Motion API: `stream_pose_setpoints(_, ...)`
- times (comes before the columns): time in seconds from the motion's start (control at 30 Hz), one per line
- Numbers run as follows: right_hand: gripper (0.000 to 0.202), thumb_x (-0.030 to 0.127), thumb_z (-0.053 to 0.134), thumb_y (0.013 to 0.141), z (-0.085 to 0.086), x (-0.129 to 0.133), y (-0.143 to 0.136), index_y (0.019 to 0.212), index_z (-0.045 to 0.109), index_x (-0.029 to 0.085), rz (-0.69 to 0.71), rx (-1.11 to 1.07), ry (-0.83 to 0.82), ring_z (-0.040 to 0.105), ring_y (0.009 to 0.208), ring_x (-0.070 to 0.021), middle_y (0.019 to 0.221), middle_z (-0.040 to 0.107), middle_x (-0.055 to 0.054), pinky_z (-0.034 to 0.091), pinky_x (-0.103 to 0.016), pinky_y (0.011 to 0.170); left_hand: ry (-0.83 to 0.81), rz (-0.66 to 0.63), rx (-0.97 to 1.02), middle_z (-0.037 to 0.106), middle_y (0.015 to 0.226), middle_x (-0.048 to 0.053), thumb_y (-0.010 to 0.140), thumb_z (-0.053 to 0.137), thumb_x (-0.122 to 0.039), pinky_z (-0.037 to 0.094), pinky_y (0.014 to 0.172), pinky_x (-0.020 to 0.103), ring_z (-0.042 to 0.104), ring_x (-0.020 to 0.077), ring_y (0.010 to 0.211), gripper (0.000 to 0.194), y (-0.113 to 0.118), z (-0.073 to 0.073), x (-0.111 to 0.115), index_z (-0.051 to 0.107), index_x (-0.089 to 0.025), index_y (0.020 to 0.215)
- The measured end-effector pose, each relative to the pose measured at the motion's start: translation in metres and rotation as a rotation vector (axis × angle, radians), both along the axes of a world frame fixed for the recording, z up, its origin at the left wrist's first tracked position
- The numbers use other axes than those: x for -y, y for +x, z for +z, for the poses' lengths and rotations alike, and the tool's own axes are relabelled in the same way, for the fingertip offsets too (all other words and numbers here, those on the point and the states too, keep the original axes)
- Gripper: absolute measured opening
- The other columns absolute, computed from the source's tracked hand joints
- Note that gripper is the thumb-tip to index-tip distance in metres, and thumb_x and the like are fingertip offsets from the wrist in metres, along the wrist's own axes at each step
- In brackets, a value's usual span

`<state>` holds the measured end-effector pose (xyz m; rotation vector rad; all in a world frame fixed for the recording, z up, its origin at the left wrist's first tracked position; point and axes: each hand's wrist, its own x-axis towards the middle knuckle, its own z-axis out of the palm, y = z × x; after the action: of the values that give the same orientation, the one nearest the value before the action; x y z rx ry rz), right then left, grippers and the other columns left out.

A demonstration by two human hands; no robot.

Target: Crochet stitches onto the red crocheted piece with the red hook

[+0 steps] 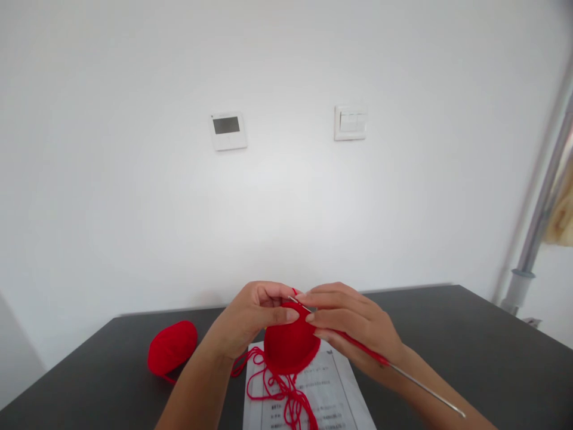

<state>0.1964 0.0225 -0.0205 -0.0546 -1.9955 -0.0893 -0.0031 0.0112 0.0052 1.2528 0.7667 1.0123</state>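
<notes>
My left hand (259,310) pinches the upper edge of a round red crochet piece (290,346), thumb in front and fingers behind. In my right hand (353,319) is a crochet hook (425,388) with a red grip and metal ends. Its tip lies at the top edge of the piece, close to my left fingertips. A strand of red yarn runs up by my left index finger. Loose red yarn tails (293,397) hang below the piece over a printed sheet (331,394).
A ball of red yarn (173,347) sits left of my left forearm on the dark table (465,352). Behind the table is a white wall with a thermostat panel (228,131) and a light switch (350,123). A grey pipe (544,209) stands at the right.
</notes>
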Motion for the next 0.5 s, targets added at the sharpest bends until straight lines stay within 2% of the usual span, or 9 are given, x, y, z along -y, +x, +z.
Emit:
stream_pose_setpoints(0.17,0.015,0.012,0.053,0.094,-0.001,-0.003,-0.003,0.105,0.063,0.014,-0.062,0.012,0.060,0.066,0.100,-0.0198,0.102,0.073,-0.014,0.059,-0.035,0.083,0.096,0.010,-0.112,0.073,0.072,0.003,0.065,0.080,-0.023,0.046,0.071,0.026,0.063,0.0153,0.069,0.016,0.003,0.005,0.001,0.077,-0.016,0.079)
stream_pose_setpoints(0.37,0.016,0.013,0.051,0.095,0.000,0.003,-0.003,0.106,0.062,0.015,-0.006,-0.003,-0.083,0.067,0.095,-0.0183,0.101,0.072,-0.013,0.058,-0.033,0.080,0.294,0.098,-0.315,0.067,0.083,0.002,0.076,0.071,-0.030,0.044,0.071,0.025,0.059,0.0164,0.078,0.017,0.000,0.012,0.006,0.079,-0.019,0.087)
stream_pose_setpoints(0.5,0.015,0.013,0.052,0.094,0.000,0.006,-0.005,0.104,0.064,0.014,0.014,-0.041,-0.104,0.067,0.092,-0.0178,0.100,0.072,-0.013,0.058,-0.031,0.078,0.288,0.166,-0.263,0.067,0.084,0.002,0.074,0.073,-0.027,0.044,0.075,0.025,0.059,0.0169,0.082,0.017,0.000,0.011,0.008,0.078,-0.020,0.089)
